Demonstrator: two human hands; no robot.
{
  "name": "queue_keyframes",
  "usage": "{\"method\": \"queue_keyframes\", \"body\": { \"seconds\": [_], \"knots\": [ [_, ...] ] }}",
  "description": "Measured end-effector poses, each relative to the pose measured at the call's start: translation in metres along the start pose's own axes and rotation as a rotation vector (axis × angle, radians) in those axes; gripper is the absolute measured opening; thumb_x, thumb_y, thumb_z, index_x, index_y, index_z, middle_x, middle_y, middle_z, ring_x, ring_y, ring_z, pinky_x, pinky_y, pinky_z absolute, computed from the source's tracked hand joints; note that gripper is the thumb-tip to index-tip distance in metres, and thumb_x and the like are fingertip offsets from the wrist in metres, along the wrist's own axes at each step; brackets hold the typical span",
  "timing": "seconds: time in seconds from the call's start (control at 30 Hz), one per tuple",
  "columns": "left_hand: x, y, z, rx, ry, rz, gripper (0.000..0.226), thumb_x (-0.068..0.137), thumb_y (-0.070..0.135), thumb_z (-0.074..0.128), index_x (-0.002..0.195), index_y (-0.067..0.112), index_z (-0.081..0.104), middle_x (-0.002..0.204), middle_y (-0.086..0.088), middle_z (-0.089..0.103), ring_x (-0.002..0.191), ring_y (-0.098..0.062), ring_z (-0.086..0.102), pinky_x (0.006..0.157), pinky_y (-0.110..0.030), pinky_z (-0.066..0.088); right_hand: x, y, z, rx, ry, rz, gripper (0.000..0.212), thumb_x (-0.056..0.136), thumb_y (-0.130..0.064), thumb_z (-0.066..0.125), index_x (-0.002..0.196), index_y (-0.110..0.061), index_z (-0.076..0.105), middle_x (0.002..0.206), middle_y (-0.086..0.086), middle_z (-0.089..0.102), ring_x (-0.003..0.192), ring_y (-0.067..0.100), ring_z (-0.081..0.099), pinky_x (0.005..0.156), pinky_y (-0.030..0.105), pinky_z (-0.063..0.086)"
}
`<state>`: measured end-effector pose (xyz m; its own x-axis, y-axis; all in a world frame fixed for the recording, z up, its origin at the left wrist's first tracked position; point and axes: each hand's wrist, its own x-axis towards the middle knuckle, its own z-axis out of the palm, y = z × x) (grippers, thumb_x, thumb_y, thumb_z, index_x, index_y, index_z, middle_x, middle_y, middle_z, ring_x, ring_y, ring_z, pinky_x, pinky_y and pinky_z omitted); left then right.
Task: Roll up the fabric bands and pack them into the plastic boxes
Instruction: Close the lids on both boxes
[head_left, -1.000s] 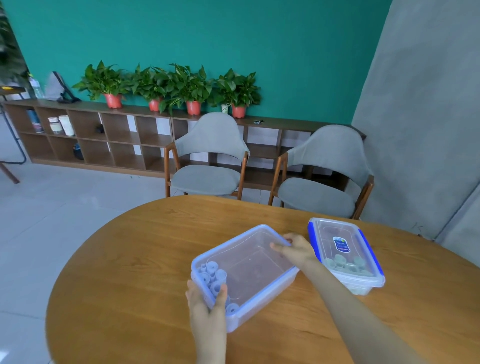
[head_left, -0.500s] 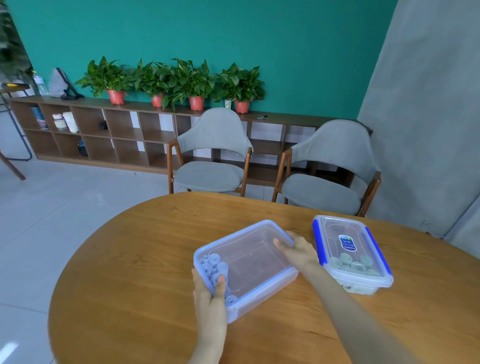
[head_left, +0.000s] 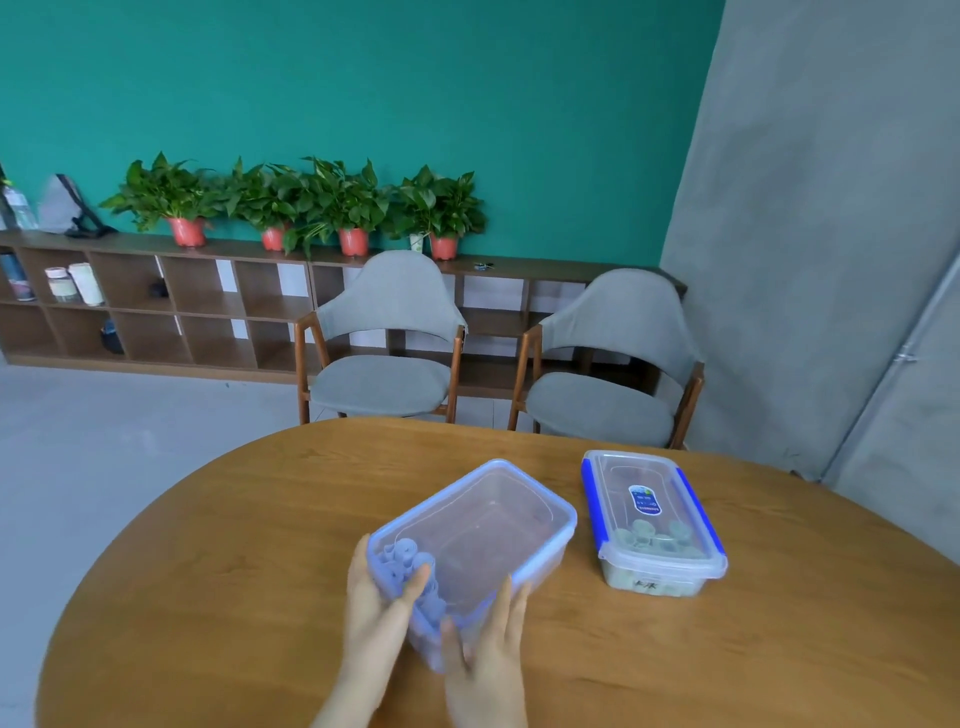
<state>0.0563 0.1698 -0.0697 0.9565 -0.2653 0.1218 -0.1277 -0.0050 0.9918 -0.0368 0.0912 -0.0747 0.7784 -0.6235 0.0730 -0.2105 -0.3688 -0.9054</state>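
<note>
Head view: right hand (head_left: 491, 644) has joined left hand (head_left: 382, 597), both gripping the open box's (head_left: 519, 519) near end

i'm in what looks like an office lounge or meeting corner. a round wooden table (head_left: 727, 649) sits in front of me, with two grey padded chairs (head_left: 384, 338) pulled near its far edge. behind them a low wooden cubby shelf (head_left: 156, 306) runs along a teal wall (head_left: 363, 78), topped by a row of potted plants (head_left: 343, 208). the floor (head_left: 104, 441) is pale grey.
</note>
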Motion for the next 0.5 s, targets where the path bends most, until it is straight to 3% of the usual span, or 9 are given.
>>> {"method": "queue_keyframes", "body": {
  "seconds": [0.03,0.1,0.17,0.23,0.3,0.43,0.5],
  "knots": [
    [-0.003,-0.002,0.006,0.007,0.019,0.001,0.028,0.075,0.027,0.073,0.09,0.026,0.048,0.075,0.013,0.065,0.07,-0.005,0.062,0.065,-0.016,0.048,0.003,0.001,0.002,-0.047,0.007,-0.012,0.118,0.071,-0.083,0.038,0.145,-0.005,-0.013,0.143,-0.004,-0.023,0.141,0.009,-0.008,0.1,0.005,0.008],
    [-0.005,-0.009,0.017,0.048,0.039,0.022,0.047,0.072,0.044,0.076,0.1,0.02,0.047,0.084,0.005,0.064,0.077,-0.016,0.063,0.068,-0.026,0.051,0.017,0.004,-0.005,-0.058,-0.009,0.028,0.083,0.096,-0.033,0.048,0.146,-0.003,-0.011,0.148,0.003,-0.027,0.147,0.021,-0.003,0.107,0.012,0.016],
    [-0.005,-0.012,0.026,0.058,0.073,0.011,0.053,0.074,0.038,0.077,0.112,0.017,0.047,0.097,0.0,0.062,0.092,-0.015,0.063,0.08,-0.032,0.051,0.034,0.008,-0.02,-0.085,-0.048,0.042,0.067,0.098,-0.009,0.038,0.148,-0.003,-0.007,0.152,0.012,-0.028,0.146,0.018,-0.006,0.107,0.014,0.019],
    [-0.002,-0.019,0.034,0.067,0.093,0.0,0.068,0.067,0.037,0.079,0.121,0.013,0.046,0.108,-0.002,0.06,0.102,-0.011,0.06,0.091,-0.034,0.048,0.051,0.009,-0.036,-0.18,-0.091,0.027,0.058,0.097,-0.001,0.03,0.147,0.005,0.002,0.153,0.016,-0.025,0.142,0.013,-0.018,0.1,0.007,0.014],
    [0.001,-0.025,0.044,0.112,0.089,-0.035,0.09,0.058,0.053,0.076,0.132,0.018,0.041,0.123,-0.005,0.055,0.114,-0.019,0.056,0.097,-0.043,0.047,0.069,0.009,-0.048,-0.253,-0.113,0.021,0.058,0.094,0.006,0.027,0.147,0.006,0.003,0.155,0.016,-0.022,0.144,0.018,-0.016,0.098,0.007,0.016],
    [0.005,-0.022,0.068,0.223,0.138,-0.003,0.063,0.069,0.04,0.077,0.12,0.024,0.044,0.113,-0.002,0.056,0.104,-0.024,0.056,0.087,-0.041,0.05,0.105,0.012,-0.061,-0.415,-0.124,0.036,0.069,0.09,0.009,0.025,0.151,-0.007,-0.005,0.157,0.012,-0.017,0.147,0.019,-0.001,0.109,0.022,0.024],
    [0.01,-0.022,0.08,0.246,0.167,0.007,0.07,0.065,0.049,0.077,0.118,0.017,0.046,0.107,-0.007,0.056,0.099,-0.029,0.057,0.079,-0.039,0.05,0.122,0.013,-0.065,-0.488,-0.133,0.04,0.071,0.089,0.009,0.026,0.151,-0.011,-0.003,0.158,0.01,-0.015,0.147,0.019,0.003,0.112,0.026,0.025]
  ]
}}
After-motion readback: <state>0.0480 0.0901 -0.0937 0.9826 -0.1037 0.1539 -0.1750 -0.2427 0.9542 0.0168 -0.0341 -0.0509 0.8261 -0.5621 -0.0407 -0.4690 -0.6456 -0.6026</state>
